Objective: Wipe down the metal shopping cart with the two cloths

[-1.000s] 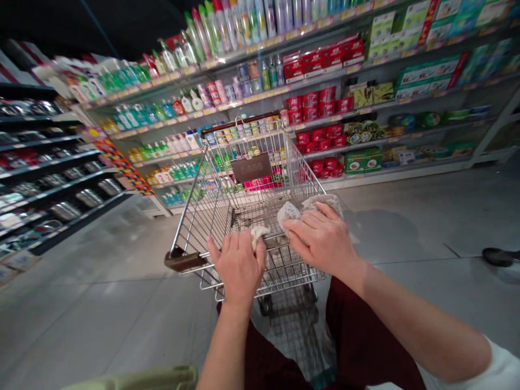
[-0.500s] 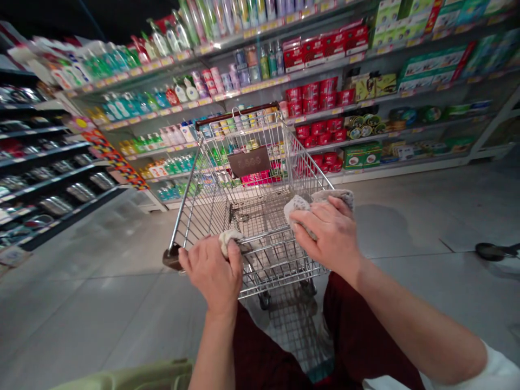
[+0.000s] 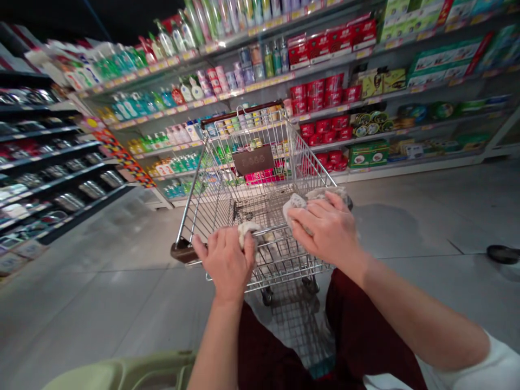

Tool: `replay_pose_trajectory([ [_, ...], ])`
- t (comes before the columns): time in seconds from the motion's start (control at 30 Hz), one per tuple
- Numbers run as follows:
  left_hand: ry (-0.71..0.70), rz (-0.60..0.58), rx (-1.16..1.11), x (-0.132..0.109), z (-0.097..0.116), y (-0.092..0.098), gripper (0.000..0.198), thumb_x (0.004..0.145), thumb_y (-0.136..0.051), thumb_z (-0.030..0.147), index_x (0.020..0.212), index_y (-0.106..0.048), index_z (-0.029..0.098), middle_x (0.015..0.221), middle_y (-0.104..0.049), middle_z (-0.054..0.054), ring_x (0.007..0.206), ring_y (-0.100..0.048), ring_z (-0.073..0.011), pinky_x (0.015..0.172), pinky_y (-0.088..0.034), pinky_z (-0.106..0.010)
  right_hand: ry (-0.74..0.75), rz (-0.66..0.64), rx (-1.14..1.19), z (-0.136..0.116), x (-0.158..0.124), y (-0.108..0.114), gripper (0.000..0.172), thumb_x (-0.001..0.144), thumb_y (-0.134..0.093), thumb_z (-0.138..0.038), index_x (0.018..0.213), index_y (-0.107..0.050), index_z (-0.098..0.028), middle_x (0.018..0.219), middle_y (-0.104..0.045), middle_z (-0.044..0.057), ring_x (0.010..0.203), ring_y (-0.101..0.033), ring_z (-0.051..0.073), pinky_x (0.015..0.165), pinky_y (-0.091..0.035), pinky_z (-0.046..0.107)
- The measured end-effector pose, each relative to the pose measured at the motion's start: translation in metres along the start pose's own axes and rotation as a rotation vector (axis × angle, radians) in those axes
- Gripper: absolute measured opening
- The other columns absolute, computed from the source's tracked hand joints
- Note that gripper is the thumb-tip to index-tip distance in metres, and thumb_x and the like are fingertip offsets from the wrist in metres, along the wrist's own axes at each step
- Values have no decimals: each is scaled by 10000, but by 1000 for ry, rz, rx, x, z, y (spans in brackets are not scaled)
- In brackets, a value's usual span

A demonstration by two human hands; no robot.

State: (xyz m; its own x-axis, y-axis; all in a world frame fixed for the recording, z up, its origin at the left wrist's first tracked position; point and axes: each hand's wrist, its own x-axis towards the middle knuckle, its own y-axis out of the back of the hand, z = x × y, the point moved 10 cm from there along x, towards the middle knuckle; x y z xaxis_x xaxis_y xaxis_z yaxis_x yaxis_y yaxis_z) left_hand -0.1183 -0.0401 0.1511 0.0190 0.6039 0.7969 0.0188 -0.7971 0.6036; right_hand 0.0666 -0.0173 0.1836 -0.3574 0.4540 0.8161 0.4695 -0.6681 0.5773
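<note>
A metal wire shopping cart stands in front of me, with a dark brown plaque on its far panel. My left hand is closed over its near top rail, beside the brown corner piece, with a bunched whitish cloth between thumb and fingers. Toward the near right corner, my right hand presses a greyish cloth with dark specks around the rail; part of it sticks out beyond the fingers. The rail under both hands is mostly hidden.
Beyond the cart, long shelves hold bottles, red tubs and boxes. Metal pots fill a dark rack on the left. A pale green plastic object is at lower left, and a dark round thing lies on the floor at right.
My left hand with its cloth has shifted right, narrowing the gap between my hands. My right hand has moved only slightly on the rail. The view has shifted a little.
</note>
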Motion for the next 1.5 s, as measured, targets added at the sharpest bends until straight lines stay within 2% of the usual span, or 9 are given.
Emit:
replay_pose_trajectory([
  [0.1,28,8,27,-7,-32,5,312,967,-436,431,982,-637,192,1024,-701,-118,1031,-574,-284,1167,-168,-558,-11,18,6,12,-2,6,194,935,-544,-301,966,-728,-250,839,-720,-3,881,-615,158,1060,-289,364],
  [0.27,84,31,-33,-10,-40,1,312,954,-422,424,981,-629,191,1013,-695,-119,998,-570,-280,1148,-240,-522,-62,70,35,13,-6,4,174,925,-559,-302,952,-725,-257,810,-711,-12,876,-624,162,1051,-294,378],
  [0.37,164,53,-46,-8,-29,-3,296,945,-434,415,976,-629,194,1014,-688,-117,1019,-565,-284,1143,-241,-525,-97,47,43,5,-4,-4,164,927,-562,-299,935,-720,-256,802,-703,-10,881,-614,167,1047,-283,387],
  [0.57,61,-26,-121,4,27,-12,293,968,-427,391,965,-630,181,973,-684,-114,1045,-561,-276,1145,-253,-500,-67,17,80,-26,6,-22,227,960,-504,-333,950,-715,-248,808,-686,2,883,-587,173,1018,-292,392],
  [0.67,58,-23,-115,8,34,-13,284,972,-435,393,961,-630,187,966,-689,-108,1043,-571,-275,1149,-229,-516,-38,14,97,-35,9,-26,234,959,-506,-333,952,-722,-242,802,-679,8,868,-577,169,987,-309,377],
  [0.77,45,-27,-81,8,22,-13,276,960,-458,414,904,-622,200,950,-697,-100,1065,-575,-287,1158,-177,-557,2,-3,71,-34,11,-24,239,963,-502,-328,954,-726,-245,786,-675,5,847,-573,162,966,-317,367],
  [1.0,119,-8,-25,-2,-45,0,297,955,-411,419,913,-614,207,1010,-691,-135,1144,-546,-312,1146,-197,-562,-60,-59,-31,8,4,-2,223,962,-514,-310,931,-727,-252,808,-705,2,877,-600,168,1048,-290,388],
  [1.2,136,11,-38,-5,-47,-5,340,962,-370,426,969,-617,193,999,-677,-139,970,-561,-284,1140,-239,-520,-61,-32,25,16,1,-1,206,948,-526,-311,905,-721,-258,795,-697,-10,868,-603,161,1030,-299,372],
  [1.5,171,25,-39,-3,-50,-15,318,951,-390,424,944,-614,197,944,-656,-114,978,-547,-276,1128,-252,-479,-33,66,59,19,3,-6,199,922,-538,-294,852,-718,-245,730,-673,-16,779,-583,151,929,-334,345],
])
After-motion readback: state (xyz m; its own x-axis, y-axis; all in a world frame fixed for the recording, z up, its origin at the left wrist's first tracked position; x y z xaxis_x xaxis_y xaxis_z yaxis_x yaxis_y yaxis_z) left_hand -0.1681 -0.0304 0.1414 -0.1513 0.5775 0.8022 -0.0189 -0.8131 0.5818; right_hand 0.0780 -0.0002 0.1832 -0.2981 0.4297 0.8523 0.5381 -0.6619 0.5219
